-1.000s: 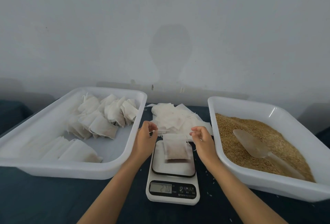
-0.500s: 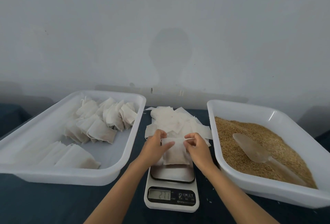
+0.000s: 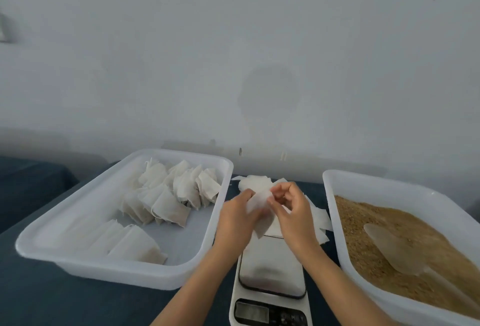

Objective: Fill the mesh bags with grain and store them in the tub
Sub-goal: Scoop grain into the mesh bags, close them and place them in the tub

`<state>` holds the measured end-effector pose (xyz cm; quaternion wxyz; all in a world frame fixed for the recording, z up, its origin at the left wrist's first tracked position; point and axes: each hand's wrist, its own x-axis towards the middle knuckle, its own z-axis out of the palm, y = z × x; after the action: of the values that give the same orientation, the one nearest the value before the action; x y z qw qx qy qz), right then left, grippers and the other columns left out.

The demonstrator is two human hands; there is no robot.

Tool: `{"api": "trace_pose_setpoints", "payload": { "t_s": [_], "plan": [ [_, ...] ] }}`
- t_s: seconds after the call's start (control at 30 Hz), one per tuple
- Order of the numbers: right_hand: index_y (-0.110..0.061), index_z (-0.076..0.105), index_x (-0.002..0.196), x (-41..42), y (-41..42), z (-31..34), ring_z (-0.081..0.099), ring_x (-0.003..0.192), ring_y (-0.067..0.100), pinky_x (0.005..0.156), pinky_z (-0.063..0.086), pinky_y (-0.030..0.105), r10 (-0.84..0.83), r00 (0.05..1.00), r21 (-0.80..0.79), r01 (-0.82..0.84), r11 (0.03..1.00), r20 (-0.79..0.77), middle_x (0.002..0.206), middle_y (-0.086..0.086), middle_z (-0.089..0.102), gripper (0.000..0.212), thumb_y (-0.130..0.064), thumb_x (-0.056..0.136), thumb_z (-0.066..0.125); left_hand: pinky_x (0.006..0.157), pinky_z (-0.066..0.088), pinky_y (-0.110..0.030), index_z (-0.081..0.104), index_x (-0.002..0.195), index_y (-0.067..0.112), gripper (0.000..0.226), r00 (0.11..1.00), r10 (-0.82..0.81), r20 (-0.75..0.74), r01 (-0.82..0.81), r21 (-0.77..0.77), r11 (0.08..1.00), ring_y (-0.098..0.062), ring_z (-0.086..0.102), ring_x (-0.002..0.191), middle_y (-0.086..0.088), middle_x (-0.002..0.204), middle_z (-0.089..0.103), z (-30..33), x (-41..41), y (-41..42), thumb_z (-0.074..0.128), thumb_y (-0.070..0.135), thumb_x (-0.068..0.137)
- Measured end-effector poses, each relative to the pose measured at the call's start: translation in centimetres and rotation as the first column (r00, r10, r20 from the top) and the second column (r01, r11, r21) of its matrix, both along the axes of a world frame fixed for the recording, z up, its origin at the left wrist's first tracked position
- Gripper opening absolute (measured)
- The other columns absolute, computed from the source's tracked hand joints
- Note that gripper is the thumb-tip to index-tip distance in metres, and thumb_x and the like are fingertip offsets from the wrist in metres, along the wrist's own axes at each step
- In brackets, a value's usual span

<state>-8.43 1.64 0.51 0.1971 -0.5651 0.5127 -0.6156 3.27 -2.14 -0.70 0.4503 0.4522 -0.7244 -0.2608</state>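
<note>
Both hands hold a white filled mesh bag [image 3: 261,208] lifted above the kitchen scale [image 3: 271,273]. My left hand [image 3: 237,218] grips its left side and my right hand [image 3: 292,208] pinches its top right edge. The white storage tub [image 3: 78,224] on the left holds several filled mesh bags [image 3: 168,195]. On the right, a white tub [image 3: 368,185] contains brown grain [image 3: 368,245] with a translucent scoop [image 3: 392,247] lying in it. A pile of empty mesh bags [image 3: 317,218] lies behind the scale, partly hidden by my hands.
Everything rests on a dark blue tabletop [image 3: 78,305]. A pale wall [image 3: 233,53] rises right behind the tubs. The scale's display [image 3: 252,312] sits near the bottom edge of the view, its reading blurred.
My hands closed on the filled bag that lay on the scale and lifted it off the platform. The camera has tilted, so the table sits lower in view.
</note>
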Motion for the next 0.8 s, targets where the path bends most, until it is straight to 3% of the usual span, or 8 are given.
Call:
{"api": "trace_pose_setpoints", "payload": {
  "t_s": [0.13, 0.23, 0.3, 0.4, 0.5, 0.63, 0.7, 0.8],
  "plan": [
    [-0.023, 0.057, 0.089, 3.5, -1.3, 2.2, 0.059, 0.082, 0.001, 0.077, 0.047, 0.012, 0.109, 0.994, -0.049, -0.109, 0.993, -0.011, 0.089, -0.007, 0.063, 0.019, -0.005, 0.088, 0.063, 0.047, 0.028, -0.021, 0.044, 0.058, 0.015, 0.035, 0.992, 0.118, -0.039, -0.121, -0.103, 0.987, -0.009, 0.032, 0.046, 0.007, 0.048, 0.036, 3.4, 4.0, 0.0, 0.069, 0.024, 0.081],
    [-0.025, 0.054, 0.090, 6.3, -2.4, 2.6, 0.058, 0.080, -0.003, 0.074, 0.045, 0.010, 0.180, 0.983, -0.020, -0.181, 0.983, -0.025, 0.088, -0.010, 0.061, 0.023, -0.003, 0.089, 0.060, 0.047, 0.026, -0.022, 0.045, 0.059, 0.020, 0.034, 0.951, 0.272, 0.149, -0.247, -0.167, 0.955, -0.009, 0.037, 0.048, 0.004, 0.047, 0.040, 4.5, 7.8, -0.4, 0.067, 0.031, 0.082],
    [-0.026, 0.051, 0.094, 8.2, -3.0, 2.2, 0.057, 0.083, -0.004, 0.074, 0.044, 0.008, 0.196, 0.975, 0.051, -0.192, 0.980, -0.102, 0.092, -0.014, 0.059, 0.022, -0.004, 0.091, 0.056, 0.048, 0.027, -0.027, 0.042, 0.058, 0.022, 0.036, 0.899, 0.347, 0.269, -0.327, -0.118, 0.938, -0.013, 0.043, 0.053, 0.005, 0.052, 0.046, 4.4, 10.3, -1.0, 0.066, 0.035, 0.083],
    [-0.025, 0.049, 0.095, 10.6, -3.3, 1.1, 0.055, 0.087, -0.001, 0.076, 0.042, 0.008, 0.255, 0.928, 0.174, -0.213, 0.961, -0.271, 0.095, -0.013, 0.058, 0.021, -0.004, 0.092, 0.048, 0.060, 0.032, -0.027, 0.055, 0.077, 0.024, 0.018, 0.814, 0.330, 0.478, -0.379, 0.007, 0.925, -0.020, 0.056, 0.079, 0.002, 0.083, 0.063, 3.3, 13.8, -2.1, 0.064, 0.036, 0.085],
    [-0.017, 0.056, 0.098, 12.4, -3.3, 0.0, 0.059, 0.095, 0.014, 0.085, 0.047, 0.027, 0.375, 0.779, 0.333, -0.226, 0.915, -0.503, 0.099, -0.004, 0.064, 0.019, -0.005, 0.094, 0.041, 0.075, 0.035, -0.023, 0.059, 0.112, 0.015, 0.031, 0.745, 0.198, 0.637, -0.383, 0.164, 0.909, -0.020, 0.055, 0.103, -0.002, 0.115, 0.059, 1.4, 16.3, -3.1, 0.060, 0.036, 0.089],
    [-0.016, 0.069, 0.103, 14.1, -3.2, -0.8, 0.056, 0.105, 0.025, 0.099, 0.037, 0.036, 0.553, 0.411, 0.525, -0.191, 0.829, -0.724, 0.112, 0.003, 0.066, 0.035, 0.001, 0.090, 0.042, 0.069, 0.040, -0.015, 0.049, 0.129, 0.014, 0.044, 0.717, 0.062, 0.694, -0.395, 0.331, 0.857, -0.017, 0.052, 0.103, -0.003, 0.128, 0.053, -0.5, 18.0, -3.4, 0.061, 0.030, 0.090],
    [-0.018, 0.070, 0.109, 14.9, -3.2, -0.5, 0.053, 0.108, 0.027, 0.101, 0.033, 0.039, 0.614, 0.273, 0.594, -0.159, 0.788, -0.741, 0.119, 0.005, 0.063, 0.036, -0.003, 0.091, 0.043, 0.053, 0.042, -0.012, 0.046, 0.131, 0.015, 0.047, 0.731, 0.047, 0.681, -0.411, 0.384, 0.827, -0.016, 0.051, 0.092, -0.004, 0.127, 0.052, -1.0, 18.5, -3.4, 0.063, 0.027, 0.089],
    [-0.014, 0.066, 0.118, 15.9, -3.5, 0.1, 0.053, 0.110, 0.030, 0.099, 0.039, 0.041, 0.736, 0.215, 0.735, -0.105, 0.670, -0.641, 0.125, 0.010, 0.059, 0.033, -0.013, 0.093, 0.044, 0.067, 0.046, -0.020, 0.048, 0.123, 0.016, 0.040, 0.661, 0.022, 0.750, -0.432, 0.357, 0.828, -0.019, 0.054, 0.104, -0.003, 0.123, 0.054, -1.4, 18.4, -3.6, 0.063, 0.027, 0.088]
  ]
}}
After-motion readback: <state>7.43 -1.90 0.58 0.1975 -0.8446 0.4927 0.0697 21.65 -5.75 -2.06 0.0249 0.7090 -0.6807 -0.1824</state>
